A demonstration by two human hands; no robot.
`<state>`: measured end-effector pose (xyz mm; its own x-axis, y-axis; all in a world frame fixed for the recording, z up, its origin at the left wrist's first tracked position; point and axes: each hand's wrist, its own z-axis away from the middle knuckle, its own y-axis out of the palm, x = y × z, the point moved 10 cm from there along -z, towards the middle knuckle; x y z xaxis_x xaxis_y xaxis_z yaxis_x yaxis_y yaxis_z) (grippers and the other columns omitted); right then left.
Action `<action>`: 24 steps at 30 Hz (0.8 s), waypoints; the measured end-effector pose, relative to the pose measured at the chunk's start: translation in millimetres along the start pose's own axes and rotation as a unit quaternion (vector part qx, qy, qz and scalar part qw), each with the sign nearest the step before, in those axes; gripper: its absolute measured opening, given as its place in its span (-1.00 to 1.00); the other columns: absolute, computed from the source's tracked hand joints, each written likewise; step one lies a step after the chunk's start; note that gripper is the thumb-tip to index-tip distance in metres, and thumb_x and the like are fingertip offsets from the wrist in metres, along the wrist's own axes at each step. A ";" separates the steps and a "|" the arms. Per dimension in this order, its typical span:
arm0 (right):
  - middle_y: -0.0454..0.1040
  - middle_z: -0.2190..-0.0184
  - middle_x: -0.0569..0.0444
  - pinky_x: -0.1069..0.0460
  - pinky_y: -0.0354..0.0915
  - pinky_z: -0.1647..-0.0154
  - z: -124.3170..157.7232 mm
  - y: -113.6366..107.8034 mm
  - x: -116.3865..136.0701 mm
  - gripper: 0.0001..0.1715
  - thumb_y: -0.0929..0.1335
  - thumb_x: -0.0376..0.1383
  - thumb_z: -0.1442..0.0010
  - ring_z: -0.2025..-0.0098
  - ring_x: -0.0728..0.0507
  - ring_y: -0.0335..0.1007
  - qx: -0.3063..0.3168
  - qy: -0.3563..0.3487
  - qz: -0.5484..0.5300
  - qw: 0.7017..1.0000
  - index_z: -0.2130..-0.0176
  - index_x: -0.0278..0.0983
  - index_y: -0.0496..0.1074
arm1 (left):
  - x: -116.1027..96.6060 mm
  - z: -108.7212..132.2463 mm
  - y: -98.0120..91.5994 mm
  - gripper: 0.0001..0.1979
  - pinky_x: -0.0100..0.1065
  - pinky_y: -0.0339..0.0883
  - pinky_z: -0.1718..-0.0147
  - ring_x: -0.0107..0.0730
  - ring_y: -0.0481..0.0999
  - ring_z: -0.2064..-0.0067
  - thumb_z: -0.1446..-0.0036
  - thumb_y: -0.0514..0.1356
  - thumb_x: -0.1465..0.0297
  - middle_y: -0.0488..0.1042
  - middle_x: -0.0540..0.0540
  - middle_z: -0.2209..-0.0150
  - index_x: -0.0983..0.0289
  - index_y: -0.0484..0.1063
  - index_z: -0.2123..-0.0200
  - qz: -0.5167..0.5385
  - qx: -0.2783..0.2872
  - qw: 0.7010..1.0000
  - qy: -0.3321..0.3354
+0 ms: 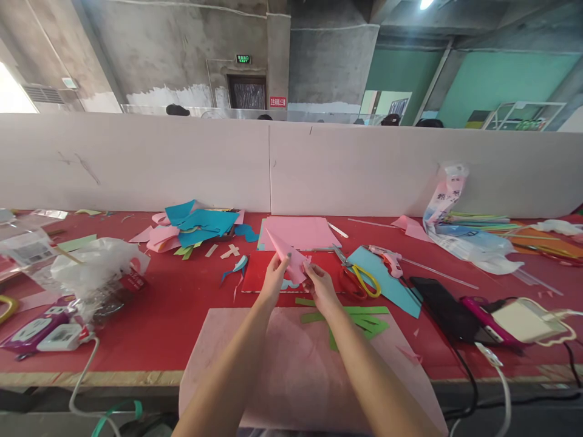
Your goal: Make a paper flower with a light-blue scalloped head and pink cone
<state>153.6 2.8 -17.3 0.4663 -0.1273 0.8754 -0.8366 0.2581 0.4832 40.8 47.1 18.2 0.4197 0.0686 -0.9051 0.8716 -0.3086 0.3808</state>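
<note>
A folded piece of pink paper (288,255), cone-like and pointed toward the upper left, is held up between both my hands. My left hand (274,276) pinches its left side, thumb on top. On the lower right edge, the fingers of my right hand (320,283) are closed. Beneath lies a red sheet (257,276) with light blue bits on it, partly covered by my hands. Behind it is a stack of pink sheets (314,233). Scissors with red and yellow handles (364,279) lie right of my right hand. Green paper strips (364,321) are spread near my forearms.
Blue and pink scraps (200,221) lie at the left back. On the right are a pink glue gun (387,258), a blue sheet (385,282), a black phone (449,309) and cables. A plastic-wrapped cup (98,279) stands left. A white partition (204,161) closes the table's back.
</note>
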 end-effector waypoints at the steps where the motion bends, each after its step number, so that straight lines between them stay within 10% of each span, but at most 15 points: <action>1: 0.30 0.67 0.20 0.18 0.04 0.77 0.0 -0.2 0.1 -0.63 0.46 -0.10 0.19 0.72 0.10 0.14 0.002 0.001 -0.008 1.000 0.56 -0.30 0.31 | -1.0 -0.1 0.9 -0.64 -0.35 0.25 0.22 -0.29 0.42 0.21 0.08 0.19 0.16 0.45 0.09 0.31 0.29 0.38 0.27 -0.003 0.004 1.000 0.003; 24: 0.25 0.71 0.25 0.17 0.01 0.71 -2.1 -1.4 5.2 -0.71 0.47 -0.22 0.18 0.70 0.11 0.08 0.015 -0.038 0.029 0.999 0.58 -0.30 0.31 | 3.4 -1.6 -4.5 -0.65 -0.46 0.20 0.41 -0.47 0.32 0.40 0.09 0.19 0.13 0.37 0.02 0.43 0.31 0.36 0.35 -0.055 -0.021 0.998 -0.005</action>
<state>157.8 3.7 -13.5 0.3950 -0.1867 0.8995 -0.8698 0.2393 0.4316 38.7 50.2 13.7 0.3181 0.0900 -0.9438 0.9224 -0.2595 0.2862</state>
